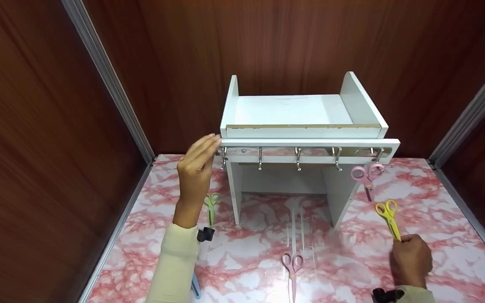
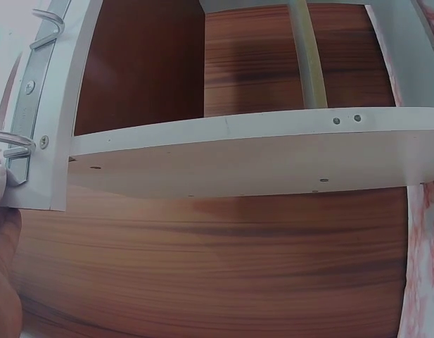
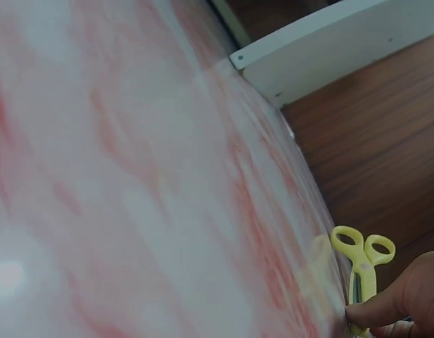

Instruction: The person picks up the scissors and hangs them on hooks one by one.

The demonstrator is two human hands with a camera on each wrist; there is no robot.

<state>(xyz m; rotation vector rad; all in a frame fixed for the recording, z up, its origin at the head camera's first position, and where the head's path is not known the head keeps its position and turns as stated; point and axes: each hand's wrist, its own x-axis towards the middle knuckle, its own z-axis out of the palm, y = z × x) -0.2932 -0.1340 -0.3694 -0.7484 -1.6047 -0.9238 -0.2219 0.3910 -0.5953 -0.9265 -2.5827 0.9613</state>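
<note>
My left hand (image 1: 195, 166) touches the left end of the white hook rail (image 1: 310, 142), its fingers held straight. A fingertip shows against the rail's end in the left wrist view. Low at the right, my right hand (image 1: 413, 256) pinches yellow scissors (image 1: 387, 214) by the blades, handles upward. The same scissors (image 3: 366, 271) appear between thumb and fingers in the right wrist view. Pink scissors (image 1: 368, 181) hang by a handle loop from the rightmost hook. The rail runs along the front of a white shelf unit (image 1: 363, 103); its other hooks carry nothing.
On the pink-and-white marbled tabletop (image 1: 158, 256) lie another pair of pink scissors (image 1: 291, 275) in front and green scissors (image 1: 211, 206) beside my left forearm. A blue object (image 1: 195, 287) is partly hidden by the sleeve. Brown wood panels (image 1: 175, 63) enclose the back and sides.
</note>
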